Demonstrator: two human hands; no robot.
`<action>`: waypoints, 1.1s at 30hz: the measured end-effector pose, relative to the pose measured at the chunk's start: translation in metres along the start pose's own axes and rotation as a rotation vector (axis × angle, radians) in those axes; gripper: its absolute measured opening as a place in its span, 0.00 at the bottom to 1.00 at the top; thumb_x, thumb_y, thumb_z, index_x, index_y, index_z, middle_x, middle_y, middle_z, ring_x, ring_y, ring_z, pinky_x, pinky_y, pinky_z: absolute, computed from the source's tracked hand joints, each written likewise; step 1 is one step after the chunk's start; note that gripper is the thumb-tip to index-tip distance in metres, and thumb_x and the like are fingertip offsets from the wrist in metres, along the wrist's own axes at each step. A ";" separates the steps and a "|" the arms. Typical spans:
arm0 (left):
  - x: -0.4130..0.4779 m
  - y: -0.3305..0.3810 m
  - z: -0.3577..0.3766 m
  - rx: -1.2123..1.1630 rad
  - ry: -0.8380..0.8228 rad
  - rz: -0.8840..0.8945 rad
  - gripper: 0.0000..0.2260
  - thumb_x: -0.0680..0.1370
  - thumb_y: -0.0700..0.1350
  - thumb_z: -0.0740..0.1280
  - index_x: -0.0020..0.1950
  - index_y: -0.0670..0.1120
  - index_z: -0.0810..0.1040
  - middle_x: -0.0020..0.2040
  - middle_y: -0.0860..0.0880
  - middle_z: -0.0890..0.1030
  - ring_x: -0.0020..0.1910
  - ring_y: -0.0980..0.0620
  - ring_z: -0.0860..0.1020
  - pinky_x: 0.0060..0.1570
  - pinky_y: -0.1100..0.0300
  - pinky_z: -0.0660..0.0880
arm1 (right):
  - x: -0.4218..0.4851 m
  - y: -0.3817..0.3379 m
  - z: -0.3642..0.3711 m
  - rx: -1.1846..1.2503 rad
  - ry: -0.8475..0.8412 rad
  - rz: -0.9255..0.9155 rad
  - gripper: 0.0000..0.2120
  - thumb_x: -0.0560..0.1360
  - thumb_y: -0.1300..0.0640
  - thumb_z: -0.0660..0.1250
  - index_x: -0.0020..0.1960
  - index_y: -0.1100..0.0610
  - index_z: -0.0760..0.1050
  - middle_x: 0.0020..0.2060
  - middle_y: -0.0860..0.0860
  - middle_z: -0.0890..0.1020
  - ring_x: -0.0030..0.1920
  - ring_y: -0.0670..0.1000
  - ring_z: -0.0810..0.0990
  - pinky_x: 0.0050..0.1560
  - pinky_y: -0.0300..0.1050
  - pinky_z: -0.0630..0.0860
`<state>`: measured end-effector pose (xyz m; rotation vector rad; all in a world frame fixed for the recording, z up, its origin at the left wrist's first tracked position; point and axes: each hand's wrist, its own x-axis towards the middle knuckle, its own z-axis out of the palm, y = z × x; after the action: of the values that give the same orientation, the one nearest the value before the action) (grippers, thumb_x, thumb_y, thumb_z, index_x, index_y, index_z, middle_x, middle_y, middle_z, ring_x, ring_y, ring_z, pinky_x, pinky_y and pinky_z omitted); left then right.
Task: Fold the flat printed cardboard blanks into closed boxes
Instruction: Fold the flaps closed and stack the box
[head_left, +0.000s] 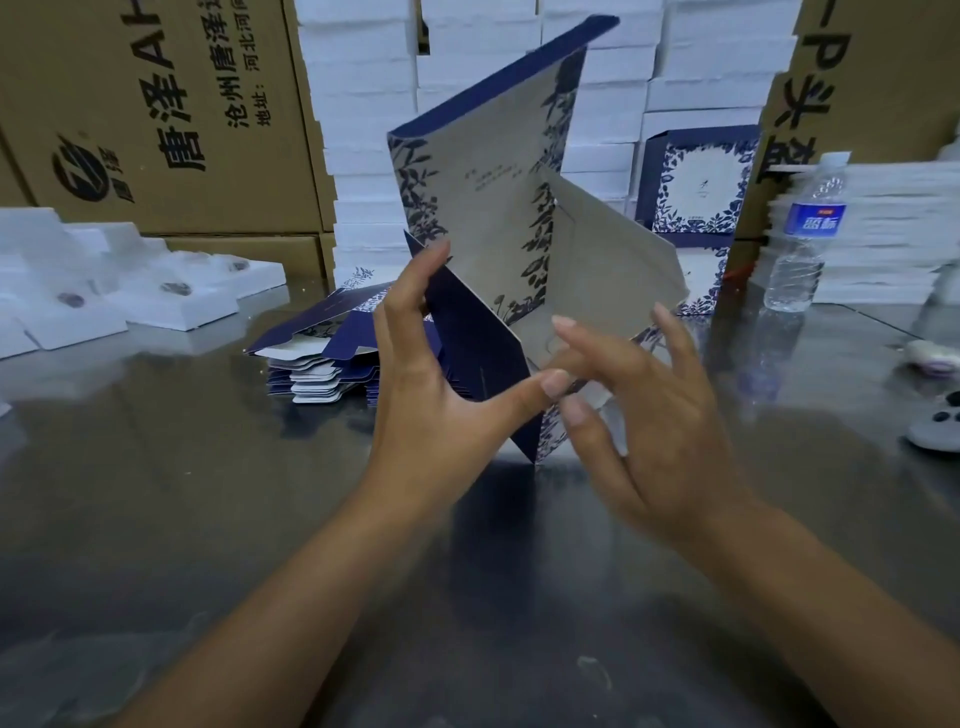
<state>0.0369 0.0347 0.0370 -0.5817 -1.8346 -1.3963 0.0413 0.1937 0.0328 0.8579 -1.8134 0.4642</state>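
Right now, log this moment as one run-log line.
step: folding blank | left hand: presses navy flap | right hand: touches grey flap | flat blanks: stacked behind | state: not yet closed

This is a packing workshop or storeroom. Brown shipping cartons (156, 114) and tall stacks of white boxes (363, 130) wall in a steel table (182, 467), which holds a pile of flat blanks (322, 358) and white trays (171, 296).
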 end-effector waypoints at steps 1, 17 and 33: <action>0.001 0.000 -0.002 0.013 -0.005 -0.010 0.39 0.62 0.63 0.73 0.66 0.71 0.55 0.70 0.51 0.64 0.70 0.54 0.65 0.68 0.48 0.67 | -0.001 -0.003 0.002 -0.010 -0.005 0.004 0.16 0.80 0.53 0.54 0.65 0.56 0.64 0.49 0.54 0.83 0.48 0.51 0.82 0.70 0.56 0.57; 0.007 -0.004 -0.004 0.044 0.133 -0.030 0.22 0.77 0.50 0.63 0.70 0.53 0.64 0.54 0.54 0.74 0.47 0.53 0.73 0.49 0.56 0.75 | 0.005 -0.013 0.006 0.198 0.164 0.077 0.22 0.75 0.65 0.61 0.66 0.55 0.60 0.61 0.51 0.70 0.50 0.54 0.79 0.53 0.61 0.75; -0.004 0.003 0.009 0.062 -0.137 -0.067 0.07 0.77 0.50 0.62 0.41 0.54 0.76 0.46 0.48 0.79 0.58 0.53 0.65 0.59 0.73 0.60 | 0.007 -0.022 0.000 -0.088 0.139 0.342 0.13 0.76 0.50 0.63 0.37 0.56 0.78 0.35 0.47 0.79 0.46 0.48 0.73 0.69 0.62 0.54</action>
<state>0.0391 0.0441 0.0341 -0.6015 -2.0152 -1.3673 0.0559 0.1766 0.0373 0.4434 -1.8409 0.6386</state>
